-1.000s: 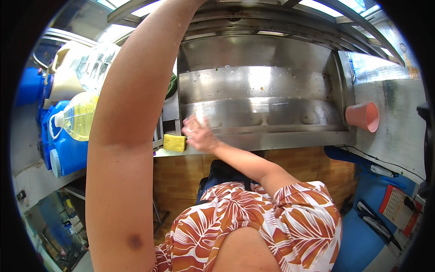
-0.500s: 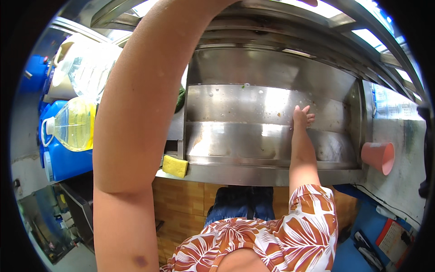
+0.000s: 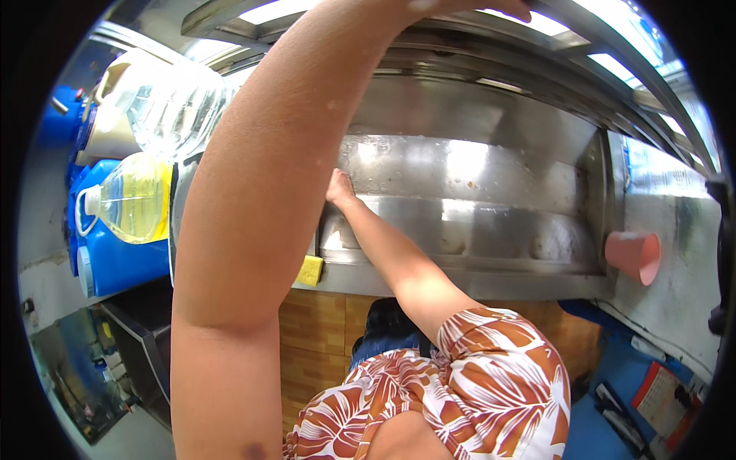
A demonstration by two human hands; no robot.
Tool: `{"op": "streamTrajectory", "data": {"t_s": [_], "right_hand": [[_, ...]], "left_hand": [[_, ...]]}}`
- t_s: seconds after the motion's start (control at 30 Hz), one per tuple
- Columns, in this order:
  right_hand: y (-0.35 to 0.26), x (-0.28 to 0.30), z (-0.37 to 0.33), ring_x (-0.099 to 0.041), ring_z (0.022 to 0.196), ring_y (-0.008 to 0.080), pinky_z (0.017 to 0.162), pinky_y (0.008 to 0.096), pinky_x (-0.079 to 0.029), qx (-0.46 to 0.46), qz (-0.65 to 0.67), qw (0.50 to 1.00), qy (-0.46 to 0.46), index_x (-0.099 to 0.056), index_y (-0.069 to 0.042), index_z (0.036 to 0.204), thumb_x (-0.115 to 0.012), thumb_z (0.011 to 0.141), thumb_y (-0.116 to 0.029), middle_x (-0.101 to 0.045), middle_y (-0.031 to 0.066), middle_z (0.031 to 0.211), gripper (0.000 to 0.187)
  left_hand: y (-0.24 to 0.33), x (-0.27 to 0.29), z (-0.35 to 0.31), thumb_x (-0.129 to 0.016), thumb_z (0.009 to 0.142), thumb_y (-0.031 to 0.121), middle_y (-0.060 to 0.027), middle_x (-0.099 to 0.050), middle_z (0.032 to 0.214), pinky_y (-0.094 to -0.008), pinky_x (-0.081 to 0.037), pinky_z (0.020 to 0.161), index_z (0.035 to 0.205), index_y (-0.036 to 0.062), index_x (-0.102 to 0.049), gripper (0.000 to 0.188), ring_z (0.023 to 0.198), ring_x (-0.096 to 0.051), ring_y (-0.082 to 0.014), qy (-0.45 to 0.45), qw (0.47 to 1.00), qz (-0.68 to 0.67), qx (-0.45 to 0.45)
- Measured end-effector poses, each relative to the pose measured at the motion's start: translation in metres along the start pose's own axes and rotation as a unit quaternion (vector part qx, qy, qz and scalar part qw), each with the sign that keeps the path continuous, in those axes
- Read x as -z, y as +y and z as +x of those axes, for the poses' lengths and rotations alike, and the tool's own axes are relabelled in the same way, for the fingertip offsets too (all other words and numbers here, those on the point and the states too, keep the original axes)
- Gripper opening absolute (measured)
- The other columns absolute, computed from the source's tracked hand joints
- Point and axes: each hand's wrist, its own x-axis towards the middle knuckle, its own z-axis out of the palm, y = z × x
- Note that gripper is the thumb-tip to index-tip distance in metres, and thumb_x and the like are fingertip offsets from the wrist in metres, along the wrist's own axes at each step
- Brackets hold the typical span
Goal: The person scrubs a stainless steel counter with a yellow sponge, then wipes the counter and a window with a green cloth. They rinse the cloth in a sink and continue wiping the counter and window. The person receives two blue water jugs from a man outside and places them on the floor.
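My left arm is raised across the view, running up close to the camera. At the top edge my left hand (image 3: 502, 8) shows only in part, near the metal frame, and its grip is cut off from view. Over the left side of a wet stainless steel sink (image 3: 521, 192) reaches my right hand (image 3: 340, 186). The left arm covers its fingers, so whether it holds anything is hidden. Specks and drops dot the sink's bottom. A yellow sponge (image 3: 310, 271) rests on the front rim, partly behind my left arm.
A pink cup (image 3: 634, 257) stands right of the sink. On the left are a clear jug with yellow liquid (image 3: 136, 201), a large clear plastic bottle (image 3: 180, 107) and a blue jerrycan (image 3: 123, 264). Metal bars (image 3: 606, 54) span the back. Wooden cabinet doors (image 3: 318, 330) lie below the rim.
My right hand has swept left across the sink, from its right half to behind my left arm. My left arm has shifted slightly right in the view, now covering part of the sponge.
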Motion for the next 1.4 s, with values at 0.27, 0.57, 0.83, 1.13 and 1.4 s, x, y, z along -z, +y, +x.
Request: {"op": "streamTrajectory", "data": {"t_s": [0.27, 0.57, 0.83, 1.13, 1.4], "right_hand": [[0.057, 0.170, -0.112, -0.063, 0.102, 0.0324, 0.087, 0.0424, -0.049, 0.022, -0.258, 0.948, 0.184, -0.070, -0.008, 0.098, -0.056, 0.078, 0.000, -0.065, 0.0185, 0.106, 0.026], [0.101, 0.397, -0.251, -0.065, 0.067, 0.0282, 0.064, 0.0433, -0.049, -0.065, -0.371, 0.867, 0.327, -0.066, -0.007, 0.069, -0.075, 0.074, -0.035, -0.066, 0.0077, 0.067, 0.030], [0.171, 0.605, -0.356, -0.017, 0.143, 0.0367, 0.097, 0.0816, -0.015, -0.352, -0.452, 0.669, 0.474, -0.036, -0.021, 0.143, -0.070, 0.081, -0.029, -0.027, 0.0098, 0.153, 0.071], [0.220, 0.670, -0.402, -0.064, 0.088, 0.0426, 0.078, 0.0498, -0.049, -0.227, -0.399, 0.776, 0.434, -0.065, -0.006, 0.096, -0.062, 0.080, -0.018, -0.066, 0.0218, 0.089, 0.020], [0.140, 0.648, -0.453, -0.064, 0.072, 0.0367, 0.065, 0.0408, -0.050, -0.042, -0.361, 0.848, 0.386, -0.063, -0.005, 0.088, -0.067, 0.078, -0.014, -0.065, 0.0188, 0.078, 0.014]], "left_hand": [[0.015, 0.002, -0.009, -0.075, 0.072, 0.049, -0.0187, -0.070, 0.093, -0.0424, -0.051, 0.083, 0.098, 0.0039, -0.071, 0.052, 0.091, -0.067, -0.0343, 0.018, 0.999, 0.040, 0.010], [0.015, -0.015, 0.001, -0.072, 0.079, 0.041, -0.0133, -0.071, 0.094, -0.0406, -0.053, 0.080, 0.097, 0.0116, -0.072, 0.034, 0.091, -0.068, -0.0304, -0.023, 0.984, 0.171, 0.051], [0.014, -0.018, 0.010, -0.073, 0.078, 0.045, -0.0124, -0.072, 0.092, -0.0402, -0.054, 0.079, 0.094, 0.0122, -0.072, 0.036, 0.090, -0.069, -0.0311, -0.024, 0.980, 0.184, 0.073], [0.015, -0.017, 0.010, -0.076, 0.076, 0.041, -0.0168, -0.070, 0.087, -0.0417, -0.052, 0.079, 0.089, 0.0071, -0.071, 0.037, 0.086, -0.068, -0.0340, -0.015, 0.982, 0.171, 0.075], [0.016, -0.023, -0.013, -0.076, 0.078, 0.030, -0.0184, -0.068, 0.074, -0.0430, -0.050, 0.084, 0.079, 0.0029, -0.069, 0.027, 0.076, -0.067, -0.0340, -0.054, 0.990, 0.128, 0.037]]}}
